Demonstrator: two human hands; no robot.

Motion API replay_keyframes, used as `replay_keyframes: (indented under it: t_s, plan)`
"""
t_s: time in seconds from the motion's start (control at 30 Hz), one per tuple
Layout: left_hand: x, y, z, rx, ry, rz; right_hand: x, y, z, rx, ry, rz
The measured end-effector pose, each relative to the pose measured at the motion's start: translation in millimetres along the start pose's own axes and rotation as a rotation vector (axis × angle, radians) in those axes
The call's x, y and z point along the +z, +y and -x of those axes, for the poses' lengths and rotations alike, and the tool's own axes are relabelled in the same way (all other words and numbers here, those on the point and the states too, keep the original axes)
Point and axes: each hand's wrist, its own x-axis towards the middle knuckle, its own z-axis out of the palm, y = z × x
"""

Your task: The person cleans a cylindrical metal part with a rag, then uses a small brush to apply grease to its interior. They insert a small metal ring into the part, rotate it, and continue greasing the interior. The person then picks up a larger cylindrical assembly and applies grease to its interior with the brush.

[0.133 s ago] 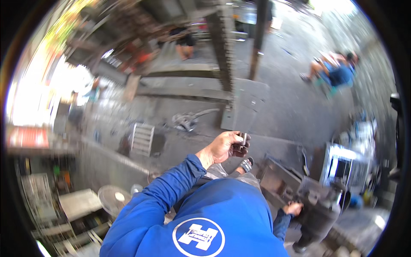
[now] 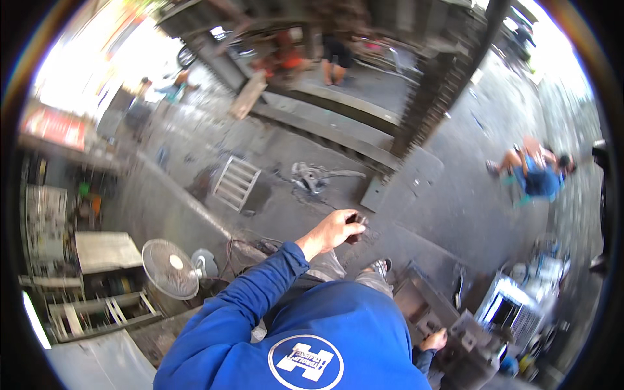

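Note:
My left hand [image 2: 333, 231] is raised in front of my body, its thumb and fingers pinched round a small dark metal piece [image 2: 355, 227]. Fingers hide much of that piece, so its exact kind does not show. Lower down on the right, my right hand [image 2: 434, 340] is closed, beside a grey metal machine [image 2: 478, 344] with a rounded body. Whatever its curled fingers hold, if anything, is out of sight.
A steel frame with a toothed post [image 2: 432, 110] stands ahead. On the floor lie a slatted metal rack [image 2: 236, 184] and a greyish metal part [image 2: 312, 177]. A fan [image 2: 170, 268] stands left; a seated person [image 2: 536, 172] is far right. Another person's legs [image 2: 335, 70] show beyond the frame.
The whole view has turned, shifting the floor things rightward and down in the picture. My left hand has rolled over, so its back now covers more of the metal piece.

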Motion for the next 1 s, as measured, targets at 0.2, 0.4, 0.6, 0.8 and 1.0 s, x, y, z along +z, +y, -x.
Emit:
replay_keyframes:
  t_s: [0.2,0.4,0.6,0.8,1.0]
  plan:
    - [-218,-84,102,0.052,0.622,-0.38,135,-92,85,-0.209,-0.638,0.255]
    - [-349,-122,223,-0.01,0.85,0.088,306,-170,229,-0.47,-1.022,0.741]
    - [-409,-144,295,0.079,1.196,0.259,446,-214,340,-0.989,-1.583,1.418]
    - [-469,-152,356,0.044,1.43,0.782,723,-222,443,-2.073,-1.527,2.32]
    - [-524,-83,465,0.368,1.624,1.048,946,-234,791,-2.937,-1.216,1.584]
